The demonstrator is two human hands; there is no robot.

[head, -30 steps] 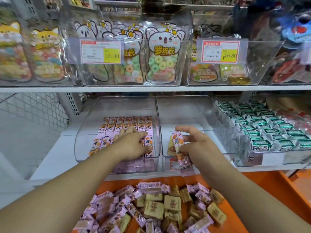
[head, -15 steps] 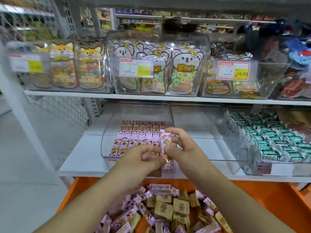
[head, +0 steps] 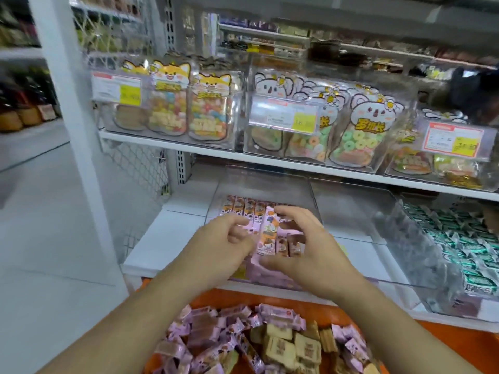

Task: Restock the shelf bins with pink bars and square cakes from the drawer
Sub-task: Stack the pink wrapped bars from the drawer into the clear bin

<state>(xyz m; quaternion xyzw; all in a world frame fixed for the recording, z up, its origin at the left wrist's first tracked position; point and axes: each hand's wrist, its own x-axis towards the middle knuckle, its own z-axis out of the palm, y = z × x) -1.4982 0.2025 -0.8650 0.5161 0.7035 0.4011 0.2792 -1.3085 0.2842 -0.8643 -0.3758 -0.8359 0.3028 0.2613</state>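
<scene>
Right hand point(head: 310, 255) grip pinching 1 pink bar point(head: 266, 233), left hand point(head: 221, 247) grip loosely apart, 2 clear bins point(head: 351, 211).

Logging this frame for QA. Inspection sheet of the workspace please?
Surface: white shelf over orange drawer.
Job's things: pink bars rowed in left bin; one bar between the hands; right bin looks empty; square cakes mixed with bars in drawer.
Clutter: nothing seen.
Grippers: left hand curled beside the bar; right hand pinches it.
Cables: nothing seen.
Surroundings: candy bags above, green packs right.
</scene>
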